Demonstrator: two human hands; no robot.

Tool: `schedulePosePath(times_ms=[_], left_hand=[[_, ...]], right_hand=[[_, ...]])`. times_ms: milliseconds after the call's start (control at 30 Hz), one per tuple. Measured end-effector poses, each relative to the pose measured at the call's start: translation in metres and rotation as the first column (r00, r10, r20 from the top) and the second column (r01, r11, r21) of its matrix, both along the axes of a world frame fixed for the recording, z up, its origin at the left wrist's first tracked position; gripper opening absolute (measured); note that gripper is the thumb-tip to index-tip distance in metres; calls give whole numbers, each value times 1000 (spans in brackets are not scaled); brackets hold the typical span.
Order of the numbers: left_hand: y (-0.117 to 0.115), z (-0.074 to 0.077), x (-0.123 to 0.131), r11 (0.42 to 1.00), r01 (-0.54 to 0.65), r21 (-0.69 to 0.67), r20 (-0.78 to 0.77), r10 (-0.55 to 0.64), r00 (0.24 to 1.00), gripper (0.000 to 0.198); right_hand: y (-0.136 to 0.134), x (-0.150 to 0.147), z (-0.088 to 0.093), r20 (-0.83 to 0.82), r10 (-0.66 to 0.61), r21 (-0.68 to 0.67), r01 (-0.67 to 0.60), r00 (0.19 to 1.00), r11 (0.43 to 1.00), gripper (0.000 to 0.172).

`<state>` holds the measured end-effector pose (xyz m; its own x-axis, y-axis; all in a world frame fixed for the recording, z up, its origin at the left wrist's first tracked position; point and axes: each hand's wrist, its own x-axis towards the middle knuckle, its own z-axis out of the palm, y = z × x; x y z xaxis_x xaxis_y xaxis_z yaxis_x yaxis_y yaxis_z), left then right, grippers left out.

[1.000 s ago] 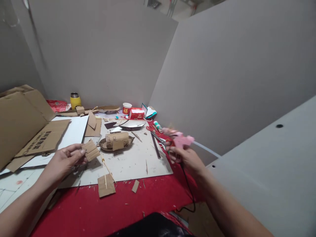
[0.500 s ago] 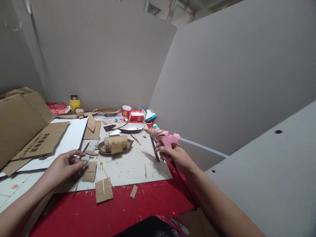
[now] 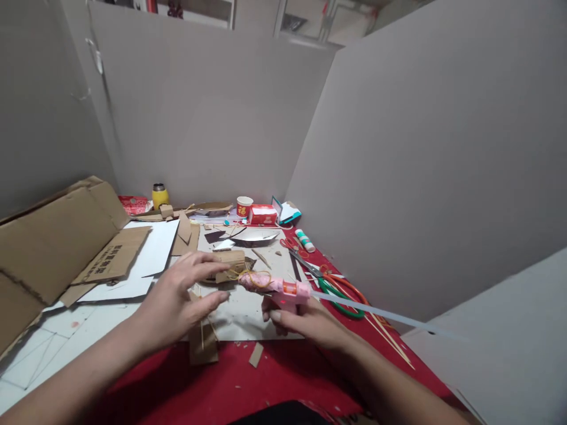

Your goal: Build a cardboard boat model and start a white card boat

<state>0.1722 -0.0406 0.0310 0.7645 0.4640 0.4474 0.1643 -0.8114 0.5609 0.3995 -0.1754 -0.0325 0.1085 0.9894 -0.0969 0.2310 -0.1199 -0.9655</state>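
Note:
My right hand (image 3: pixel 305 320) is wrapped round the handle of a pink hot glue gun (image 3: pixel 287 300), whose nozzle end points left. A long translucent glue stick (image 3: pixel 376 311) juts from its back. Loops of yellowish string or wire (image 3: pixel 257 278) hang about the gun's front. Thumb and fingers apart, my left hand (image 3: pixel 183 289) hovers before a small cardboard boat (image 3: pixel 233 258) with a rounded cover. It hides much of the boat; whether the fingers touch it I cannot tell. Below lie thin sticks on a cardboard square (image 3: pixel 204 348).
Green-handled scissors (image 3: pixel 341 298), a red-handled pair (image 3: pixel 297 248) and a white bottle (image 3: pixel 305 241) lie on the right. Wooden skewers (image 3: pixel 394 342) rest beside them. A cardboard box (image 3: pixel 57 236) stands left. Farther back are a paper cup (image 3: pixel 244 206) and a yellow bottle (image 3: pixel 160 196).
My left hand has moved right from beside a dark pencil to the cardboard boat, fingers spreading. The glue gun has come left and nearer me, uncovering the scissors. The view has shifted too.

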Motion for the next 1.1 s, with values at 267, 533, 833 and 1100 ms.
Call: schedulePosePath(times_ms=[267, 533, 833, 1100], left_hand=[[3, 15, 35, 971, 140, -191, -124, -165, 978, 17], [2, 20, 44, 975, 149, -165, -235, -186, 954, 13], [12, 49, 28, 949, 71, -308, 36, -63, 997, 23], [31, 50, 134, 977, 155, -145, -64, -166, 984, 33]], right_hand=[[0, -5, 11, 143, 124, 127, -142, 982, 982, 25], [3, -6, 9, 179, 222, 193, -255, 959, 947, 40], [5, -1, 20, 252, 210, 161, -254, 945, 954, 56], [-1, -6, 15, 489, 403, 202, -549, 774, 811, 65]])
